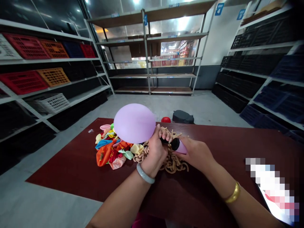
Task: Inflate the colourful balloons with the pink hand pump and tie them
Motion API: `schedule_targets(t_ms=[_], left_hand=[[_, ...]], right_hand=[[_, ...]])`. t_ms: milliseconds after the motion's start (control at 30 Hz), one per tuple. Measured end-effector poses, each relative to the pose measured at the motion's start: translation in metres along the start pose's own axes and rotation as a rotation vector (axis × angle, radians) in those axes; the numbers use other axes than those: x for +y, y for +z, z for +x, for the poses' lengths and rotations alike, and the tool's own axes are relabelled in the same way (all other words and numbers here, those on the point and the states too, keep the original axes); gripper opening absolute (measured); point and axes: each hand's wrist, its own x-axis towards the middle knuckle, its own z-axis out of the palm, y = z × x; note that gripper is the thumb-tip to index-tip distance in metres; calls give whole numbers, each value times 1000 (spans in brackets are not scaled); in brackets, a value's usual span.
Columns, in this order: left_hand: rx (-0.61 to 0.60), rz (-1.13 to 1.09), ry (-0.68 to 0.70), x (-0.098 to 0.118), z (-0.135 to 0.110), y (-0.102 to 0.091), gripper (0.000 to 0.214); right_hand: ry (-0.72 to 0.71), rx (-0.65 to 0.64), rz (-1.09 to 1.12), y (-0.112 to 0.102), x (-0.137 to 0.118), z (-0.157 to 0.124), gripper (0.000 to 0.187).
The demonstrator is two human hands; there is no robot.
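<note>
Over the desk (220, 145) here, the left hand (157, 148) has its fingers clamped on the balloon (134, 123), near its mouth; the right hand (198, 152) clasps the pump (182, 147).

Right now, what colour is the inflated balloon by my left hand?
The inflated balloon is plain light purple, seen best in the head view.

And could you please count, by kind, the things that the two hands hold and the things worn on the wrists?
Inflated, oval lilac rubber balloon: 1
Black-and-lilac, plastic-looking hand pump: 1
Ring-shaped bangles: 2 (pale grey bangle, gold-coloured bangle)
Total: 4
</note>
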Motion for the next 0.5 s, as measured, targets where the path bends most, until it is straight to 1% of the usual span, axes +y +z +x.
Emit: schedule_targets(t_ms=[67,233,300,333,400,433,500], left_hand=[[4,-14,40,17,5,-2,40],[22,-66,173,74,16,-11,42],[22,-74,211,88,17,-13,43],[23,-79,219,91,17,-14,43],[30,-104,221,88,18,-15,44],[36,-119,218,83,18,-14,44],[48,-137,201,65,17,-13,43]], right_hand=[[-9,18,6,1,4,1,59],[-39,39,-28,5,19,1,61],[-39,43,-41,6,24,0,61],[-35,46,-44,6,26,0,61],[-26,50,-43,7,28,-1,59],[-22,51,-43,6,28,-2,59],[-17,48,-47,6,25,-2,58]])
